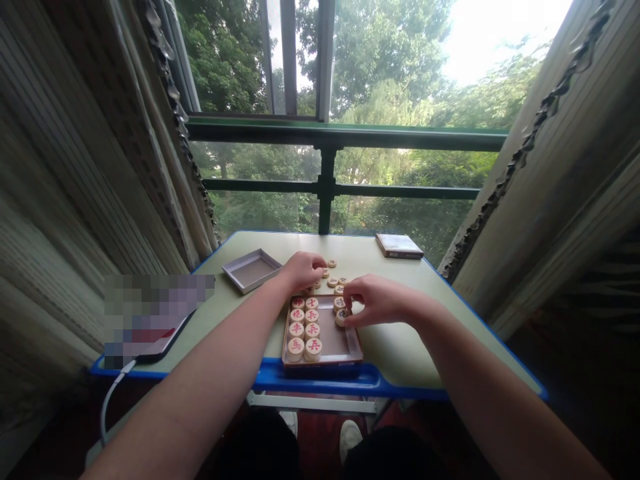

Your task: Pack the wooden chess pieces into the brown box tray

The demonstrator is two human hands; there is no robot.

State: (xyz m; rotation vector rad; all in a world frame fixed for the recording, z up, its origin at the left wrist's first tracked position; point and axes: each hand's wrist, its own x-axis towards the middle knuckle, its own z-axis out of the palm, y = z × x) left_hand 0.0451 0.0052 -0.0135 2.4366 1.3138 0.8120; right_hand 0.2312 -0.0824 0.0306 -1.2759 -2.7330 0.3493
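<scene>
An open box stands near the front edge of the table. Red-marked Chinese chess pieces fill its left side in two columns of stacks. My right hand is closed at the box's right side, thumb and fingers around a dark-marked Chinese chess piece. Another dark-marked piece sits just behind it. Beyond the box, my left hand has its fingers curled down among loose pieces; whatever they hold is hidden. One piece lies right by its fingertips.
A shallow box lid lies at the left of the pale table. At the back right is a flat box. On the left edge, a dark-edged device has a white cable. Curtains flank the window behind.
</scene>
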